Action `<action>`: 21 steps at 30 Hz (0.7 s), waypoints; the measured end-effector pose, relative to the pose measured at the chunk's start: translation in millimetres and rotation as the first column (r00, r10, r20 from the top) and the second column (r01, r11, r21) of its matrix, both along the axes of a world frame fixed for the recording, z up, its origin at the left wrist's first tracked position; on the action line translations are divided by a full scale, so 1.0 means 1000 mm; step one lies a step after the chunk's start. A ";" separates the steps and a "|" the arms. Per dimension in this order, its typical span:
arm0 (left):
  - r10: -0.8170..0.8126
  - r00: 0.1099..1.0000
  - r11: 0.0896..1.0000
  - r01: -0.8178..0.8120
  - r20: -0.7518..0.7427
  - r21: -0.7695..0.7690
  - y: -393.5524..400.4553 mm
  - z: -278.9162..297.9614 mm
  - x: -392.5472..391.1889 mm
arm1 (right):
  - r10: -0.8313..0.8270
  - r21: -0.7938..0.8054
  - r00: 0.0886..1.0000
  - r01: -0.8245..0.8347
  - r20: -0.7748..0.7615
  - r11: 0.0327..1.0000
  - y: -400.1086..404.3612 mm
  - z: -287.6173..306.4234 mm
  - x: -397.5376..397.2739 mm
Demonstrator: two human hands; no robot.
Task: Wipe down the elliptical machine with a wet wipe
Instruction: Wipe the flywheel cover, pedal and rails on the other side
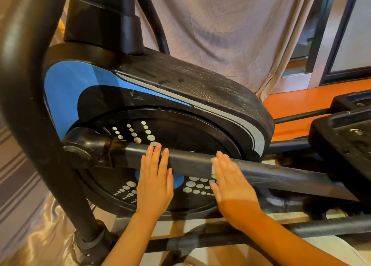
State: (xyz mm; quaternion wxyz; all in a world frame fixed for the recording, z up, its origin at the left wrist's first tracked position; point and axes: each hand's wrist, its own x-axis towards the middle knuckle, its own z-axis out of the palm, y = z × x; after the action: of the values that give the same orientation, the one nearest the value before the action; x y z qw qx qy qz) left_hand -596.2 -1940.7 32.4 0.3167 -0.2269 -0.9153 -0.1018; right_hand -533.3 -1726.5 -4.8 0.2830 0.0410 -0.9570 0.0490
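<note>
- Our left hand [154, 182], fingers straight, rests flat on the crank bar [251, 170].
- Our right hand [233, 187], fingers straight, presses a wet wipe [213, 168] there.
- Behind: curtain [230, 24], orange floor [301, 100].

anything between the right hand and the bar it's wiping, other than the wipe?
Nothing visible. The right hand lies flat with fingers straight on the black crank bar, and only a sliver of white wipe shows under its fingers. The left hand rests flat on the same bar further left, apart from the right one.
</note>
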 end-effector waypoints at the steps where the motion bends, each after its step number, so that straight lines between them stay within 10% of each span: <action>1: 0.000 1.000 1.000 0.000 -0.005 0.007 0.000 0.000 0.000 | -0.045 -0.012 0.999 0.045 -0.006 0.999 0.009 -0.006 0.006; 6: -0.001 1.000 0.998 0.001 -0.007 0.061 0.005 -0.001 0.001 | -0.203 -0.116 0.979 0.206 0.036 0.972 -0.014 0.016 -0.011; 14: 0.004 1.000 0.998 -0.004 0.008 0.058 0.006 0.001 0.004 | 0.114 -0.115 0.992 -0.121 -0.058 0.986 -0.045 0.042 -0.025; 21: 0.012 0.999 0.996 -0.016 0.044 0.087 0.008 0.003 0.006 | -0.178 -0.220 0.984 0.180 0.032 0.959 0.040 0.014 0.004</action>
State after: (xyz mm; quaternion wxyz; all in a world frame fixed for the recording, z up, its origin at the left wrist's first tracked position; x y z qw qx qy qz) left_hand -590.6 -1932.6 35.3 0.3070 -0.2039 -0.9183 -0.1445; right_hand -529.8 -1686.4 8.8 0.2831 -0.0779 -0.9471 0.1298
